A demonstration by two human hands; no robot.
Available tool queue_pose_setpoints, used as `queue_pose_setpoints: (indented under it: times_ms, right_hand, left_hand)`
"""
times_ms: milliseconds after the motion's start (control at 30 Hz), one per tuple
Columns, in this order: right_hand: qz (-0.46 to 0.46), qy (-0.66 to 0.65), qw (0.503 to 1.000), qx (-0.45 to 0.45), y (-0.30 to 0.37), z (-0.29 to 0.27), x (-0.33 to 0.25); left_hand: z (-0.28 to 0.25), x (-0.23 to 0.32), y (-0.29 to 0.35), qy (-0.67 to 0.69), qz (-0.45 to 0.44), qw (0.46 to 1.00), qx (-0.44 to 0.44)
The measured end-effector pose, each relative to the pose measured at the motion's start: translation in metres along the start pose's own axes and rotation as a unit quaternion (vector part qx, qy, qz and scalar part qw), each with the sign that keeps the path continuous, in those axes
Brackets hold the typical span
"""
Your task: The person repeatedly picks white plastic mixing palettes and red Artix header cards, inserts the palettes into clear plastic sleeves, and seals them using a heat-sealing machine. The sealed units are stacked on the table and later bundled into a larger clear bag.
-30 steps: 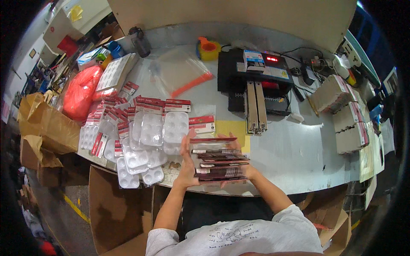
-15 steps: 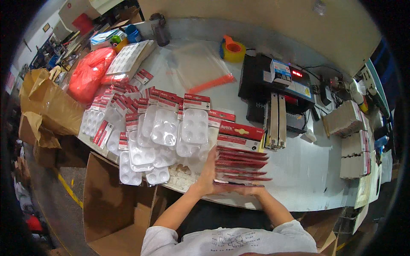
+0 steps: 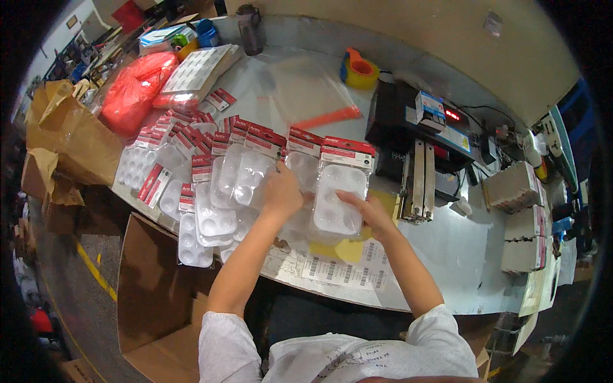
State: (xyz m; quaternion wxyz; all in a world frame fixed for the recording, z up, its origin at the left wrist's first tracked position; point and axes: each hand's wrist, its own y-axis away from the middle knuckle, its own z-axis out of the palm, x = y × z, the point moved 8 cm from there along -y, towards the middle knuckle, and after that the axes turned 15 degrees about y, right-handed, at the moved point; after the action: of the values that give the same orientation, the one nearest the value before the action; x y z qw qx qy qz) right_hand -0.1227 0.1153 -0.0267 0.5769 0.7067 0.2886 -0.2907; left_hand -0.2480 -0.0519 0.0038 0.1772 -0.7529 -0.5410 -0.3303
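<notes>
White plastic paint palettes in clear bags with red-and-white header cards lie in an overlapping heap. My right hand grips the near edge of a bagged paint palette, its thumb across the wells; the fingers beneath are mostly hidden. At the heap's right side, my left hand has its fingers closed at the edge of another palette pack, just below the card. Under my right hand lie a yellow sheet and a white sheet of barcode labels.
A black machine with a lit red display stands back right, metal bars in front. Beyond it are card stacks. Tape roll, clear plastic bags, dark bottle and red bag sit behind. A cardboard box stands below left.
The fanned stack of carded packs is no longer held upright between my hands; packs now lie flat on the table. My left hand has moved left to the heap, and the label sheet is uncovered.
</notes>
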Motion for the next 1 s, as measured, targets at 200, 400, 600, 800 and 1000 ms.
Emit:
queue_pose_setpoints:
  times_ms: [200, 400, 600, 800, 1000]
  right_hand:
    - [-0.084, -0.045, 0.994, 0.058, 0.008, 0.014, -0.008]
    - [-0.083, -0.183, 0.979, -0.013, 0.020, 0.014, 0.013]
    - [-0.181, -0.054, 0.982, 0.027, 0.058, 0.018, 0.016]
    - [-0.311, 0.042, 0.949, 0.036, 0.095, 0.018, -0.003]
    - [-0.268, -0.001, 0.963, -0.037, 0.067, 0.030, -0.019]
  left_hand:
    - [0.011, -0.012, 0.005, 0.200, 0.014, 0.980, 0.010]
    - [-0.103, 0.003, 0.065, 0.265, 0.035, 0.917, 0.298]
    - [-0.038, 0.053, 0.114, 0.355, 0.087, 0.929, -0.049]
    - [-0.005, 0.057, 0.123, 0.601, 0.083, 0.781, -0.145]
    - [-0.023, 0.053, 0.115, 0.550, 0.075, 0.817, -0.157]
